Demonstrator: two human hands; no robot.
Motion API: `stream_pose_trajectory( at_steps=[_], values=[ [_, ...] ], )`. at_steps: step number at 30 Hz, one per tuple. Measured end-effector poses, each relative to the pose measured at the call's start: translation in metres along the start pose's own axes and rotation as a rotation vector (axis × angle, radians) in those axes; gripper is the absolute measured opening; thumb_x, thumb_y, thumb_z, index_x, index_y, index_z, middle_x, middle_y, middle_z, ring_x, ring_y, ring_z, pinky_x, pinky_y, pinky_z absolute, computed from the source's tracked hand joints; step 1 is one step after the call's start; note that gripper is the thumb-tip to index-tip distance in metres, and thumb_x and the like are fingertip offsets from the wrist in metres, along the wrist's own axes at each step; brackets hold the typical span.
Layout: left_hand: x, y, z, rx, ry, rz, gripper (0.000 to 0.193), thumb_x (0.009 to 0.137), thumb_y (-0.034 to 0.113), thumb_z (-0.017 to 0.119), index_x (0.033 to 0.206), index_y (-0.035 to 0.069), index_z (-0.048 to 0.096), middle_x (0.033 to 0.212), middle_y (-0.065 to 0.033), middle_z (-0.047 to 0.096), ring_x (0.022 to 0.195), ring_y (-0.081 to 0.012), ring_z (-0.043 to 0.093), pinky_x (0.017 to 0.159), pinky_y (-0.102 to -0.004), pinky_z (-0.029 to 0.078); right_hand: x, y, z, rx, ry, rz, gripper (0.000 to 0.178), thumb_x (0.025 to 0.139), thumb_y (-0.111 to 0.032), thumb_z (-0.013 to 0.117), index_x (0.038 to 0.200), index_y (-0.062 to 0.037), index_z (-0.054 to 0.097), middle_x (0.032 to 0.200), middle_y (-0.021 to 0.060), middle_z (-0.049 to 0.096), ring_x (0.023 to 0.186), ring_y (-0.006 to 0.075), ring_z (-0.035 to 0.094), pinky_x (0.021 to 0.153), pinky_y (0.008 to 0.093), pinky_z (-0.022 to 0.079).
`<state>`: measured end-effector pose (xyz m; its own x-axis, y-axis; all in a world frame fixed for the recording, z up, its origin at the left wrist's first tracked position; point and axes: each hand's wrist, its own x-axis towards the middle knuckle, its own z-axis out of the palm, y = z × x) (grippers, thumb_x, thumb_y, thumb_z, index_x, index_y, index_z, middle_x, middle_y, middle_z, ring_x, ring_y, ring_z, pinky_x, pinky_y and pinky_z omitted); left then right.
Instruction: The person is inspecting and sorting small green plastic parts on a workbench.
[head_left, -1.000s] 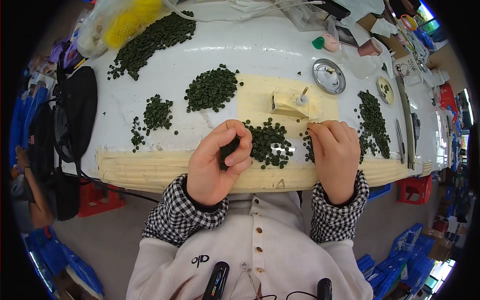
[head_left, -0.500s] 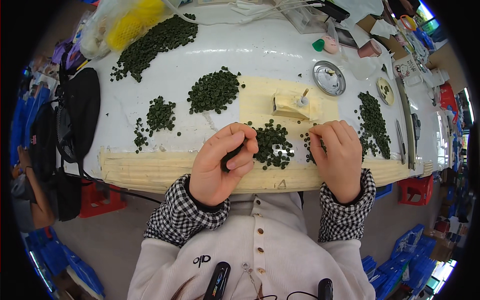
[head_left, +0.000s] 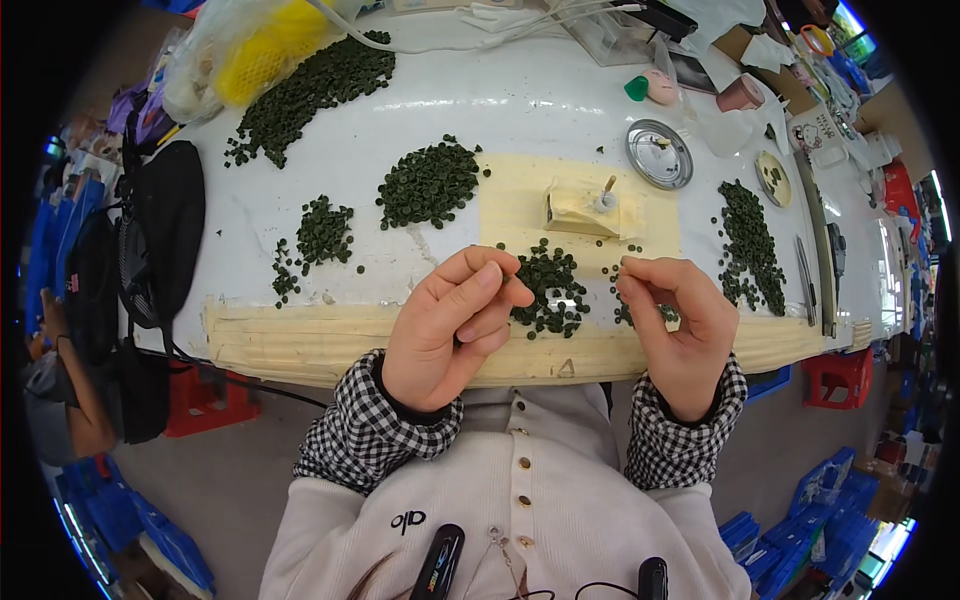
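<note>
My left hand (head_left: pixel 450 325) is curled with its thumb against the forefinger. A dark bit shows between its lower fingers, and a small green piece peeks out near its fingertips. Just right of it lies a pile of small dark green round pieces (head_left: pixel 548 290) on the table's near side. My right hand (head_left: pixel 682 325) has thumb and forefinger brought together; whatever lies between them is too small to make out. Under and beside it is a smaller scatter of green pieces (head_left: pixel 625 312). Beyond both hands stands a tape-wrapped block (head_left: pixel 580 212) with a short upright pin and a pale cylinder.
More green piles lie farther left (head_left: pixel 430 185), at far left (head_left: pixel 320 90) and at right (head_left: pixel 750 245). A round metal dish (head_left: pixel 660 155) and tweezers (head_left: pixel 805 280) are on the right. A black bag (head_left: pixel 165 235) stands at the left edge; cables cross the back.
My right hand has turned, its thumb and forefinger now showing more plainly. My left hand has closed a little, hiding most of the dark pieces seen in its palm before.
</note>
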<state>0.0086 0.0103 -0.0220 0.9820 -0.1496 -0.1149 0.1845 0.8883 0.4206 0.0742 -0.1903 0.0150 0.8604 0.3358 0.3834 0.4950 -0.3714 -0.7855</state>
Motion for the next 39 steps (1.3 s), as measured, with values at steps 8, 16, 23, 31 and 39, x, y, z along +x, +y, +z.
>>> stream_pose_trajectory(
  at_steps=[8, 16, 23, 31, 39],
  values=[
    [-0.001, 0.000, 0.012, 0.235, 0.132, -0.014, 0.019, 0.092, 0.007, 0.048, 0.110, 0.002, 0.054, 0.083, -0.0012, 0.059, 0.052, 0.0000, 0.029, 0.046, -0.0147, 0.026, 0.000, -0.018, 0.015, 0.084, -0.091, -0.135, 0.019, 0.073, 0.007, 0.065, 0.090, -0.0004, 0.067, 0.079, 0.0099, 0.063, 0.066, 0.0168, 0.061, 0.058, 0.0246, 0.048],
    [-0.002, -0.003, 0.010, 0.425, 0.142, 0.037, 0.022, 0.089, 0.005, 0.054, 0.110, 0.001, 0.061, 0.079, -0.0012, 0.061, 0.054, -0.0007, 0.034, 0.047, -0.0166, 0.028, 0.001, -0.020, 0.031, -0.029, -0.034, -0.269, 0.023, 0.067, 0.006, 0.068, 0.089, -0.0008, 0.066, 0.077, 0.0086, 0.060, 0.064, 0.0189, 0.058, 0.054, 0.0264, 0.047],
    [-0.004, -0.004, 0.014, 0.633, 0.185, 0.076, 0.022, 0.088, 0.002, 0.053, 0.109, -0.001, 0.060, 0.074, 0.0024, 0.057, 0.054, -0.0006, 0.035, 0.046, -0.0168, 0.027, 0.002, -0.020, 0.032, -0.163, -0.113, -0.356, 0.026, 0.066, 0.007, 0.066, 0.091, 0.0000, 0.063, 0.080, 0.0091, 0.055, 0.068, 0.0226, 0.056, 0.057, 0.0292, 0.047],
    [-0.004, -0.005, 0.009, 0.519, 0.152, 0.066, 0.023, 0.089, 0.003, 0.051, 0.110, 0.000, 0.060, 0.086, 0.0012, 0.061, 0.057, 0.0000, 0.038, 0.048, -0.0153, 0.030, 0.007, -0.020, 0.042, -0.135, -0.105, -0.298, 0.015, 0.073, 0.004, 0.063, 0.088, 0.0013, 0.058, 0.081, 0.0107, 0.051, 0.068, 0.0241, 0.054, 0.057, 0.0311, 0.046],
    [-0.002, -0.001, 0.011, 0.257, 0.104, -0.032, 0.021, 0.089, 0.004, 0.054, 0.108, -0.001, 0.059, 0.080, 0.0013, 0.058, 0.055, -0.0007, 0.037, 0.048, -0.0161, 0.028, 0.007, -0.028, 0.038, 0.057, -0.136, -0.152, 0.009, 0.080, 0.004, 0.059, 0.087, 0.0013, 0.055, 0.081, 0.0108, 0.052, 0.066, 0.0224, 0.053, 0.057, 0.0288, 0.045]
  ],
)
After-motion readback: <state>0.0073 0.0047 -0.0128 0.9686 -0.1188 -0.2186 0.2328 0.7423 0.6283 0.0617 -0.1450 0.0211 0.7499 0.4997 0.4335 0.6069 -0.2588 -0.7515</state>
